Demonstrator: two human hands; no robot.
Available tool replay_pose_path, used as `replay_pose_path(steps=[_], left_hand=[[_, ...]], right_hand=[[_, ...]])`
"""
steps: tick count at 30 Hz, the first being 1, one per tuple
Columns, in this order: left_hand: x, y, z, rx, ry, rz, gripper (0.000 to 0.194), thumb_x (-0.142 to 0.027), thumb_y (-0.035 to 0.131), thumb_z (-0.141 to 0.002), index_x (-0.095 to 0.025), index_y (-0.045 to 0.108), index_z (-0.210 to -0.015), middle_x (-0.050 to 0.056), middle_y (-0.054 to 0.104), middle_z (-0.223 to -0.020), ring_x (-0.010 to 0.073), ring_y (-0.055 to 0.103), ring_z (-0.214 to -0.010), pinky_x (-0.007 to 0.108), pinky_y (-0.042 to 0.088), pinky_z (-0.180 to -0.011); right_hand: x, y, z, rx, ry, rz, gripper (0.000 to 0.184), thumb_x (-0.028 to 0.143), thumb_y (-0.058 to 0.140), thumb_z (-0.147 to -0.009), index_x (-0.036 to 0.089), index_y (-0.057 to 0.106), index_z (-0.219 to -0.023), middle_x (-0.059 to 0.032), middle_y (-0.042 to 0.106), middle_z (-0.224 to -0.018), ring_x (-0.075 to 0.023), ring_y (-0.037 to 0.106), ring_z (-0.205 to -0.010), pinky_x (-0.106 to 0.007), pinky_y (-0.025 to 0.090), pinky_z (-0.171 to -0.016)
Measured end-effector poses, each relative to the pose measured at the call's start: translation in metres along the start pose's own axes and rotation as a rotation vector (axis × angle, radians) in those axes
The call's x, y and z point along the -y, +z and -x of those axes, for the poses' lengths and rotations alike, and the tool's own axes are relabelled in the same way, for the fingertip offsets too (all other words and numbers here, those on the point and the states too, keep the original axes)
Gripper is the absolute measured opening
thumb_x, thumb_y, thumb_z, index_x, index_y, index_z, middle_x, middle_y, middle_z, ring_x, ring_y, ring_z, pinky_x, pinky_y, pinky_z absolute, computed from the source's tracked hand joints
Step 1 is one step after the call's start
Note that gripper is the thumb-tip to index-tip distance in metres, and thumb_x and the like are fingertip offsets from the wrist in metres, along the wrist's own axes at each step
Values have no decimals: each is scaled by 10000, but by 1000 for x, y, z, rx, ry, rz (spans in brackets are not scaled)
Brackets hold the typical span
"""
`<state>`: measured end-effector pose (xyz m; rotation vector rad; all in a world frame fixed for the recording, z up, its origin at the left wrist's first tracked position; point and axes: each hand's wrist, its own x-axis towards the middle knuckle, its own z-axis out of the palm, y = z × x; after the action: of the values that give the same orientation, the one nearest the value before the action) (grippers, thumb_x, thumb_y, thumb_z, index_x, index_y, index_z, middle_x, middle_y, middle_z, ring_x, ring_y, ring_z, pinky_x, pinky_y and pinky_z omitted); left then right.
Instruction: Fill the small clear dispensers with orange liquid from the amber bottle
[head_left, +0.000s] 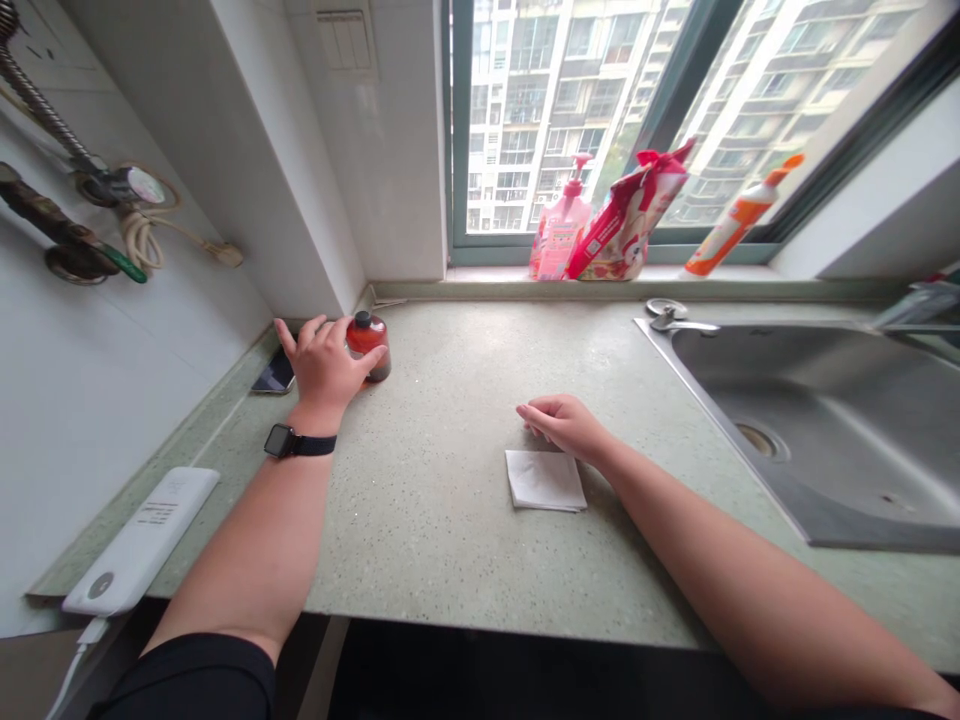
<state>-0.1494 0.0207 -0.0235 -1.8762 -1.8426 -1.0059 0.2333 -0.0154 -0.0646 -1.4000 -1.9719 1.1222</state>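
Observation:
At the back left of the counter stands a small reddish-brown bottle (381,335) with a black cap, upright. My left hand (322,362) is at its left side, fingers spread, the thumb crossing in front of the bottle; whether it presses on it I cannot tell. A dark phone (274,374) lies partly under that hand. My right hand (562,425) rests on the counter with its fingers curled together, and nothing shows in them. Just in front of it lies a folded white tissue (546,480), flat on the counter.
A white power bank (142,540) with a cable lies at the left front edge. To the right is a steel sink (825,420), a metal drain strainer (666,310) at its corner. On the windowsill stand a pink pump bottle (559,235), a red bag (626,225) and an orange-white bottle (739,225).

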Motion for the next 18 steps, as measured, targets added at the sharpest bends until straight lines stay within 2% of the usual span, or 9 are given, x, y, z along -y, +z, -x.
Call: replay_pose_path(steps=[4, 9, 11, 13, 15, 18], left_hand=[[-10, 4, 3, -25, 115, 80, 544, -529, 845, -840, -248, 709, -1286, 128, 776, -1295, 413, 673, -1282, 739, 99, -1341], [-40, 3, 15, -17, 222, 261, 634, -643, 796, -889, -237, 659, -1357, 99, 761, -1308, 344, 716, -1215, 668, 311, -1311], [-56, 1, 22, 18, 239, 375, 661, -647, 828, -868, -233, 661, -1355, 101, 763, -1287, 321, 722, -1187, 585, 492, -1204], [-72, -1, 31, 69, 250, 497, 649, -619, 845, -869, -229, 665, -1356, 102, 761, -1276, 289, 737, -1126, 491, 607, -1056], [-86, -1, 40, 116, 274, 609, 623, -573, 860, -874, -221, 668, -1351, 103, 761, -1264, 272, 742, -1118, 439, 640, -988], [-101, 1, 51, 168, 316, 705, 602, -532, 879, -869, -223, 670, -1342, 103, 766, -1244, 270, 741, -1122, 431, 648, -971]], right_hand=[[1, 0, 0, -13, 4, 6, 604, 758, 524, -884, 236, 516, -580, 41, 445, -530, -110, 381, -498, -297, 299, -541], [-2, -1, 0, -27, -14, -38, 551, 709, 567, -899, 229, 593, -629, 33, 509, -529, -126, 449, -499, -301, 348, -547], [-2, -1, 0, -85, -86, -102, 502, 678, 605, -914, 221, 660, -714, 11, 605, -598, -150, 555, -567, -312, 429, -607], [-1, -1, 1, -184, -184, -190, 446, 651, 641, -933, 221, 715, -840, -12, 690, -704, -177, 652, -680, -334, 502, -702], [1, 0, 2, -286, -268, -261, 402, 627, 670, -952, 231, 737, -962, -24, 736, -797, -196, 708, -779, -357, 543, -781], [5, 4, 5, -400, -360, -275, 350, 588, 700, -971, 251, 739, -1056, -44, 774, -937, -211, 743, -893, -387, 578, -859]])
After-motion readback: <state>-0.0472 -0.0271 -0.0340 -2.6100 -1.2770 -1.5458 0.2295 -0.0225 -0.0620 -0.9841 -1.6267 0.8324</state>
